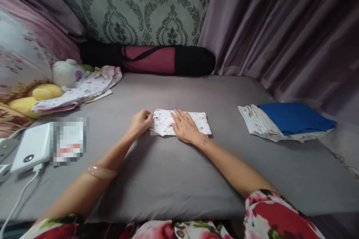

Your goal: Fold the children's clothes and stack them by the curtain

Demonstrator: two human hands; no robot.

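A white cloth with small brown and dark prints (162, 122) lies folded into a flat rectangle on the grey sheet (179, 171). At its left end my left hand (141, 122) pinches the cloth's edge between thumb and fingers. My right hand (185, 126) rests flat across the middle of the cloth, fingers stretched out and slightly spread. Part of the cloth is hidden beneath that hand.
On the right sits a stack of folded patterned cloths (256, 123) with a blue cloth (294, 117) on top. At left are a white power bank (35, 145) with a cable, plush toys (66, 73) and loose printed clothes (92, 86). A black and maroon bag (151, 59) lies along the wall.
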